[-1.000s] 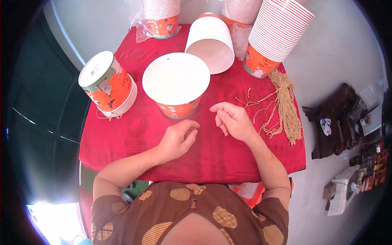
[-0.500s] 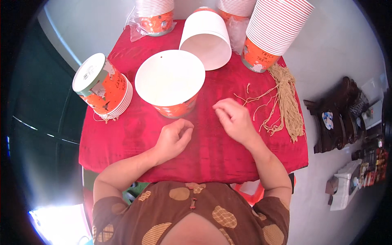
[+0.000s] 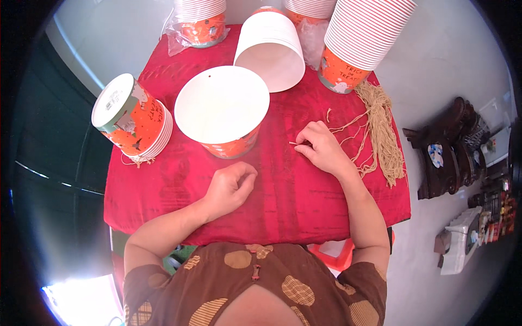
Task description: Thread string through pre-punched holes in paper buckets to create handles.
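Note:
My right hand [image 3: 323, 149] is closed in a pinch on a strand of tan string [image 3: 292, 143], whose short end pokes out left of the fingertips. A thread runs from behind that hand toward a bundle of tan strings [image 3: 380, 136] on the right. My left hand [image 3: 231, 187] rests on the table with curled fingers and nothing visible in them. Just beyond it stands an upright paper bucket [image 3: 223, 106], white inside and orange outside, with a small hole near its far rim.
On the red-covered table [image 3: 261, 212], upside-down nested buckets [image 3: 136, 119] stand left. A white bucket [image 3: 272, 49] lies on its side at the back. A tall bucket stack [image 3: 364, 43] leans at back right; a plastic-wrapped stack [image 3: 201, 24] stands at back left.
My right hand has moved slightly right and now shows a string end between its fingertips. The left hand stays nearly where it was. The whole view has shifted a little.

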Motion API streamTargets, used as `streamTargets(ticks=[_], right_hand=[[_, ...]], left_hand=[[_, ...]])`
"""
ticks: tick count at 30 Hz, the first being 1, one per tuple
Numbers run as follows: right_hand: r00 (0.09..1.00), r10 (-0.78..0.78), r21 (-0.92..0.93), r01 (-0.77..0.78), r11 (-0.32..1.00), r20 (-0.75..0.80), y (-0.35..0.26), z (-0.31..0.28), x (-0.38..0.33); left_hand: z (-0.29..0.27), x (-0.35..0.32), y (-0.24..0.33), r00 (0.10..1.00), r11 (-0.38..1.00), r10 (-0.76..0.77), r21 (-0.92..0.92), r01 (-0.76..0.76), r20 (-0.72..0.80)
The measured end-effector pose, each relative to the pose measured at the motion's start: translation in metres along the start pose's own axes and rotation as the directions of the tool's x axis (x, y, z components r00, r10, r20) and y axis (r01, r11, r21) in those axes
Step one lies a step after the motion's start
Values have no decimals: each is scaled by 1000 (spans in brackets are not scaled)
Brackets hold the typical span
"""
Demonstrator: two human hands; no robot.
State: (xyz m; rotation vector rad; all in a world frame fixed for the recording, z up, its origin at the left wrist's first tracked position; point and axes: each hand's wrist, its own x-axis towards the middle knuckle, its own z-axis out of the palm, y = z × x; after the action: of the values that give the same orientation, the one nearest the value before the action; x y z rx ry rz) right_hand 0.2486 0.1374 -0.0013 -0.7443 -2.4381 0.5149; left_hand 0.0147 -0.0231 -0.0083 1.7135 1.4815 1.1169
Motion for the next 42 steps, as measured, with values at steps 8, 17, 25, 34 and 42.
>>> streamTargets(ticks=[8, 17, 25, 34, 42], right_hand=[[997, -26, -122, 18, 992, -69, 2, 13, 2], [940, -260, 28, 272, 962, -220, -71, 19, 7], [922, -331, 30, 344, 939, -199, -93, 27, 3], [950, -254, 138, 281, 950, -184, -96, 39, -4], [998, 62, 447, -53, 893, -4, -102, 50, -15]], left_hand=[[-2, 1, 0, 1000, 999, 28, 21, -28, 8], [-2, 1, -4, 991, 975, -132, -177, 133, 18], [-4, -2, 2, 995, 943, -41, -325, 68, 91], [-3, -2, 2, 995, 919, -76, -382, 96, 67], [-16, -2, 7, 961, 889, -192, -381, 256, 198]])
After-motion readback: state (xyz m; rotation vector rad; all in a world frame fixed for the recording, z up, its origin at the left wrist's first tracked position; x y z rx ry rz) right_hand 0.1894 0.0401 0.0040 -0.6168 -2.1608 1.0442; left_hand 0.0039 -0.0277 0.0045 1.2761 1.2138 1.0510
